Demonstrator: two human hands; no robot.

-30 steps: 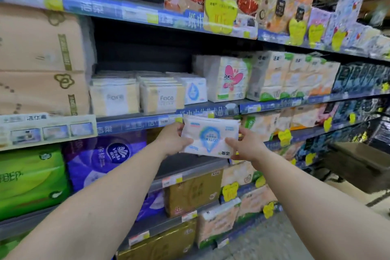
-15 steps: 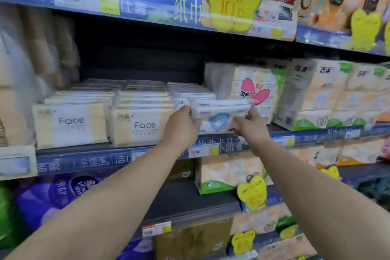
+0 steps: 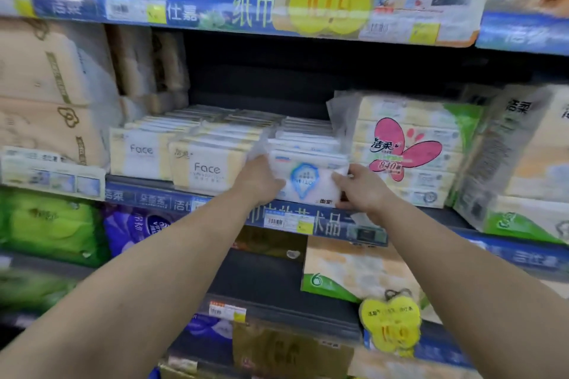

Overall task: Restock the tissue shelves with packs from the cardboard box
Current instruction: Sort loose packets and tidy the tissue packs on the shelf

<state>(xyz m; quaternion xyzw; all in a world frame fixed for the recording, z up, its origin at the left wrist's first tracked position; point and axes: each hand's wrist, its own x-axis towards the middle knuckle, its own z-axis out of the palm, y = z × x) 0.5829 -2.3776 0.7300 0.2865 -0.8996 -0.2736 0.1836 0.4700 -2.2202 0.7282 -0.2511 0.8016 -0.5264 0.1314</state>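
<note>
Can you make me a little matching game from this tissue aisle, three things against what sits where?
Things:
1. white pack with blue emblem
2. Face pack
3. pink-flower pack

Places:
A. right of the pack being held
B. between the left hand and right hand
C. left of the left hand

Pairs: 1-B, 2-C, 3-A

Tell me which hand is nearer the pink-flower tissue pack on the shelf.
Right. The right hand grips the right end of the white pack with the blue emblem, just left of the pink-flower tissue pack. The left hand holds the pack's far end, beside the Face pack.
</note>
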